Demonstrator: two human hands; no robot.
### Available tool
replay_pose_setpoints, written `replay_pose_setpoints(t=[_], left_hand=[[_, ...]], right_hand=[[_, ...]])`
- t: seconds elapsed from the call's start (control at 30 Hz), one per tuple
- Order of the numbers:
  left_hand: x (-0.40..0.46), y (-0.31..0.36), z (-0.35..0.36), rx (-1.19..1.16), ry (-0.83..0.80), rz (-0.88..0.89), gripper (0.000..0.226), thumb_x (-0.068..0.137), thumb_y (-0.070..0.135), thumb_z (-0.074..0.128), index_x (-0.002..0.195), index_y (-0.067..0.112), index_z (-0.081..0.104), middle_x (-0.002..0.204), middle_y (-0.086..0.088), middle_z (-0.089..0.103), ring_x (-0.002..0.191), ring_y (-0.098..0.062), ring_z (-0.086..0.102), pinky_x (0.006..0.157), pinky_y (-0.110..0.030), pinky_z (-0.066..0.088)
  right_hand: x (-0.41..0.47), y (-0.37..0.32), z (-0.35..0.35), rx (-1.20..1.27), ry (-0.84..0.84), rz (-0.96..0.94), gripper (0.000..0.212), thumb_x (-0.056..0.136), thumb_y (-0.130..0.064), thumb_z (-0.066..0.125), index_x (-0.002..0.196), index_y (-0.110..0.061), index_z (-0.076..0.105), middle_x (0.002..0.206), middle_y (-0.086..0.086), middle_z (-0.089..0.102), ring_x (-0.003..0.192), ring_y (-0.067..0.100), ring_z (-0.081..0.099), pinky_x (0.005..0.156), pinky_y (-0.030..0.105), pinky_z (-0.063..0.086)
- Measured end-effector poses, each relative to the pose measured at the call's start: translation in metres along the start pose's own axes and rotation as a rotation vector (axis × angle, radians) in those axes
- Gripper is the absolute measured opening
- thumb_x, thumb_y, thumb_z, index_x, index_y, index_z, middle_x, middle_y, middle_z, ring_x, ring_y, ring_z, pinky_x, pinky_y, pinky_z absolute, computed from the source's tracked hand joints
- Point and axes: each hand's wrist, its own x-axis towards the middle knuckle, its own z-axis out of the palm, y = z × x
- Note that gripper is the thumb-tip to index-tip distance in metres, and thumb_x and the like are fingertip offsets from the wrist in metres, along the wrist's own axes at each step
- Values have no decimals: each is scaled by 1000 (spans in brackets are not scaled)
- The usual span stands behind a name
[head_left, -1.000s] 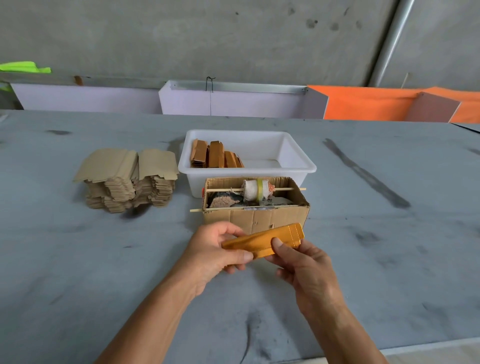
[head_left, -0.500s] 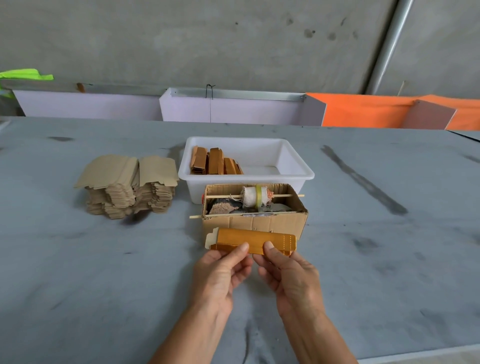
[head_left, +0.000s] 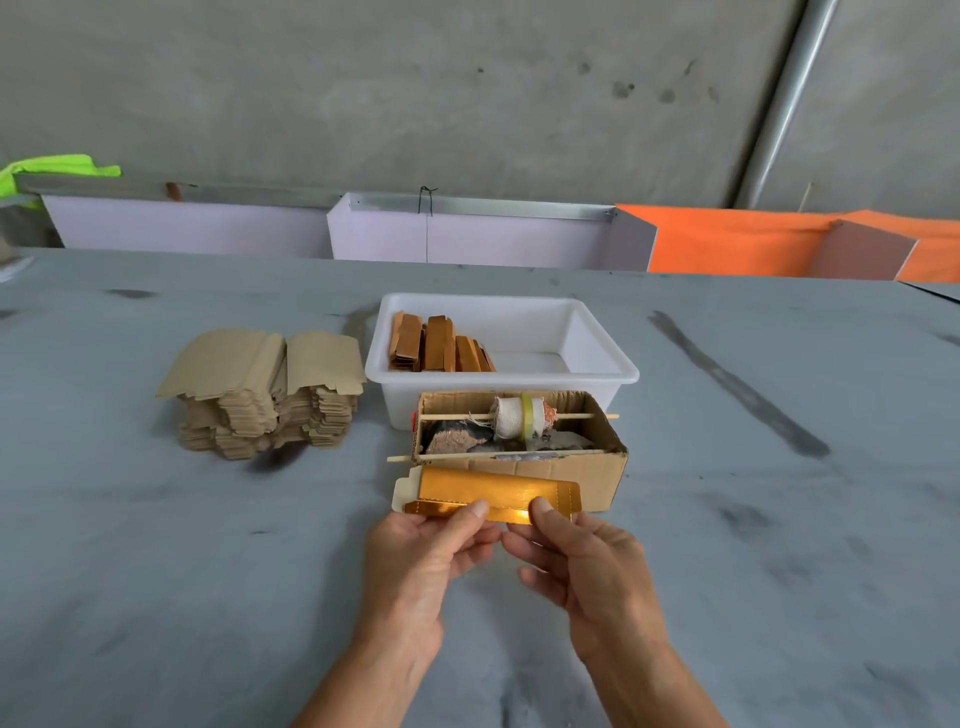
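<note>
Both hands pinch a flat gold carton (head_left: 488, 493) by its near edge, the left hand (head_left: 421, 561) beside the right hand (head_left: 587, 566). It is held above the worktop (head_left: 156, 571), just in front of, perhaps touching, the cardboard box (head_left: 582, 470).

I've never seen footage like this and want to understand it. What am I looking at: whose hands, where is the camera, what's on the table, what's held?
There is no machine here: a person works with bare hands, and the one camera sits on their head, looking forward and down. The left hand and right hand each pinch a gold card piece by its near edge, over a grey table. Just behind stands an open cardboard box with a spool on a stick. Behind that, a white tub holds similar folded pieces. To the left lies a stack of brown card blanks.
</note>
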Motion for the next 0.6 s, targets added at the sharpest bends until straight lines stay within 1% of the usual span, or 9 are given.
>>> replay_pose_setpoints(t=[0.07,0.1,0.2,0.3,0.37,0.43,0.47,0.57,0.6], left_hand=[[2,2,1,-18,-1,34,5,77,-3,67,82,-2,67,68,-17,70,58,-24,69,51,-24,54],[3,2,2,-26,5,47,6,78,-4,67,83,-2,66,67,-17,70,57,-24,69,51,-24,54],[7,1,1,-25,-2,71,7,78,-6,66,84,-3,65,67,-17,70,57,-25,69,51,-25,55],[9,-1,0,5,-1,70,8,76,-5,69,83,-4,65,69,-19,70,59,-28,70,53,-26,56],[10,-2,0,10,7,62,10,75,-4,71,83,-5,65,71,-21,70,61,-30,70,54,-26,56],[12,-3,0,7,14,62,10,74,-4,72,83,-5,65,71,-21,70,63,-32,70,54,-26,56],[13,-3,0,14,14,66,10,74,-3,72,82,-4,66,71,-20,71,64,-32,70,54,-26,56],[14,-8,-1,52,13,84,7,76,-1,72,81,-1,67,70,-18,71,65,-32,70,56,-26,56],[15,-9,-1,59,9,87,5,77,0,71,80,-1,67,70,-18,71,65,-32,70,56,-26,56]], right_hand=[[1,-5,-1,-169,41,-68,12,83,-18,70,76,-8,67,69,5,73,55,11,67,42,21,46],[2,-9,-3,-279,100,-141,12,83,-21,71,76,-11,69,65,-2,72,53,8,64,44,21,45],[8,-27,-13,-573,311,-475,7,79,-23,73,73,-21,72,53,-15,59,52,6,50,53,22,37],[20,-55,-13,-782,311,-645,11,78,-23,72,70,-30,71,61,-19,53,62,5,48,55,21,33],[33,-71,-7,-962,268,-657,10,79,-22,69,74,-29,74,69,-20,54,76,5,53,61,20,37],[47,-82,3,-1149,219,-588,10,81,-23,66,83,-26,76,76,-12,56,94,18,54,70,25,40],[54,-86,8,-1219,195,-539,11,82,-23,65,85,-24,76,79,-6,59,94,20,54,68,27,41],[69,-94,23,-1372,138,-393,12,81,-21,67,87,-12,72,82,3,64,67,10,52,51,19,41],[72,-95,27,-1385,118,-338,16,79,-19,70,91,-9,70,85,3,65,68,10,54,52,18,42]])
